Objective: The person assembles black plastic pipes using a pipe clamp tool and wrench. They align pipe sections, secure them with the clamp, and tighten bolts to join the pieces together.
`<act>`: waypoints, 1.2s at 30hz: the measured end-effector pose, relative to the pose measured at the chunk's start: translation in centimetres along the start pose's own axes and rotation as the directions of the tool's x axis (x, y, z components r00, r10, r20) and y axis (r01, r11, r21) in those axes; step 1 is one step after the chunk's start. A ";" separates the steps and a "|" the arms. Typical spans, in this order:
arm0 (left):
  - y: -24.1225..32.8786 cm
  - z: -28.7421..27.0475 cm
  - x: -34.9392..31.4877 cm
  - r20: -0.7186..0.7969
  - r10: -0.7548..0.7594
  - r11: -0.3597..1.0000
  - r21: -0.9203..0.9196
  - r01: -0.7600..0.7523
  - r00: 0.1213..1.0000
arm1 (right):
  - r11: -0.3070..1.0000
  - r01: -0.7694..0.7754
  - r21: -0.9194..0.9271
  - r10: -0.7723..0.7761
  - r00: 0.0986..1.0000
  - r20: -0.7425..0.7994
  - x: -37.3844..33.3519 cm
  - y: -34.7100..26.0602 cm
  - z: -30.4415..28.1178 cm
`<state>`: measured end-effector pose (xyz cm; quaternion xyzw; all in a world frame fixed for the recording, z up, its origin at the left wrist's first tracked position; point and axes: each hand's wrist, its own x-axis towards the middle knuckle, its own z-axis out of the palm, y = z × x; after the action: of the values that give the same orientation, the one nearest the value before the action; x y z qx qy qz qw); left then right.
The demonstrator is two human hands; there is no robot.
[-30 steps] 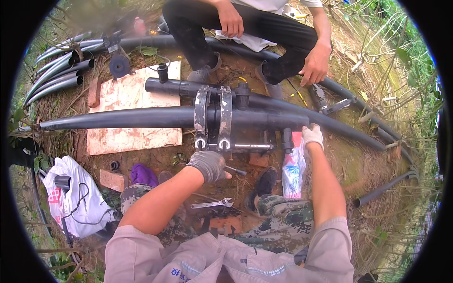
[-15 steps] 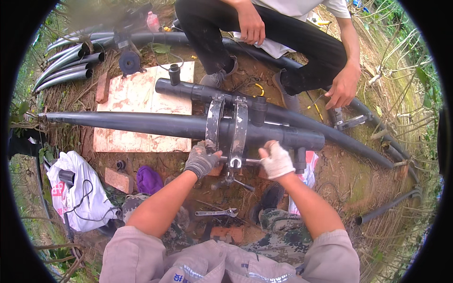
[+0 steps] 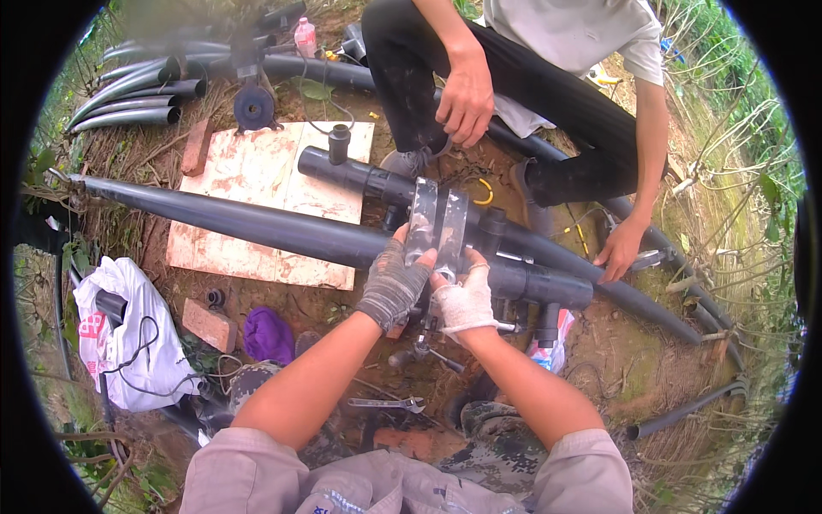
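A two-ring metal pipe clamp (image 3: 435, 224), its paint worn, encloses a long black pipe (image 3: 282, 224) and a black fitting (image 3: 548, 287) with a side outlet. My left hand (image 3: 394, 281), in a grey fingerless glove, grips the clamp's near left side, thumb against the ring. In a white fingerless glove, my right hand (image 3: 464, 300) closes on the clamp's near right side, its thumb beside the left thumb. Part of the fingers is hidden behind the metal. A T-shaped handle (image 3: 428, 353) hangs below the clamp. Behind lies a second black pipe (image 3: 548, 244) with upright outlets.
A co-worker's hand (image 3: 623, 248) reaches the second pipe at right. A pale board (image 3: 257, 193) lies under the long pipe. Around me are an adjustable wrench (image 3: 390, 403), a brick (image 3: 210, 325), a purple cloth (image 3: 267, 336), a white bag (image 3: 137, 343) and stacked pipes (image 3: 128, 98).
My right hand has moved left from near the clamp's rod onto the clamp; my left has shifted up onto it. The rings stand closer together. The co-worker's hand has lowered to the pipe.
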<state>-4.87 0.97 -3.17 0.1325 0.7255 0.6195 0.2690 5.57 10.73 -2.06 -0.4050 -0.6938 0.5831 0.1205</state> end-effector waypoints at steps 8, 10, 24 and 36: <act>2.5 1.6 3.8 -0.067 0.046 0.997 -0.061 -0.050 0.997 | 0.927 -0.112 0.359 0.115 0.993 0.010 2.6 -4.7 1.0; 2.3 1.5 3.9 -0.098 0.090 0.996 0.009 -0.090 0.991 | 0.916 -0.104 0.388 0.114 0.993 -0.004 2.5 -5.2 1.2; 2.3 1.1 3.9 -0.058 -0.024 0.991 -0.133 0.016 0.998 | 0.925 0.148 0.351 -0.124 0.988 -0.090 5.4 -6.0 -5.0; 2.9 -0.5 -2.9 0.031 -0.048 0.937 -0.345 0.056 0.998 | 0.899 -0.366 -0.242 0.110 0.723 -0.683 12.9 18.3 -28.8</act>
<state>-3.18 -0.46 0.33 0.0708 0.6058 0.7284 0.3123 23.41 40.16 -14.18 -0.6846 -0.6431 0.2779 0.2012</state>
